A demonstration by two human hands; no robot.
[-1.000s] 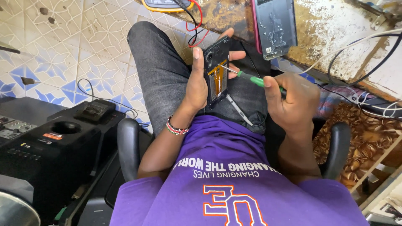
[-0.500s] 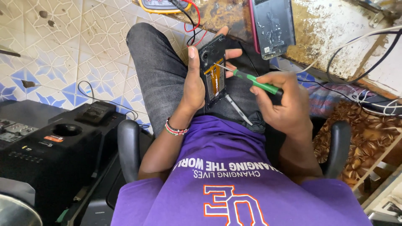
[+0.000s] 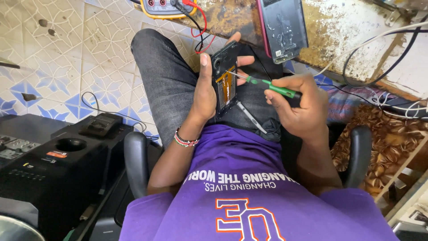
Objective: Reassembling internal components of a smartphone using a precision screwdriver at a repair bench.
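Head view. The left hand is gripping an opened phone from the side, thumb along its near edge and fingertips curling round the far edge, holding it upright over the lap with its orange inner part facing the camera. The right hand is clenching a green-handled screwdriver, whose metal tip is resting on the phone's upper half. A thin grey tool is lying on the dark trousers just below the phone. A beaded bracelet is circling the left wrist. On the worn bench beyond, a second phone back is lying near the edge, and a yellow meter with red and black leads is sitting to the left.
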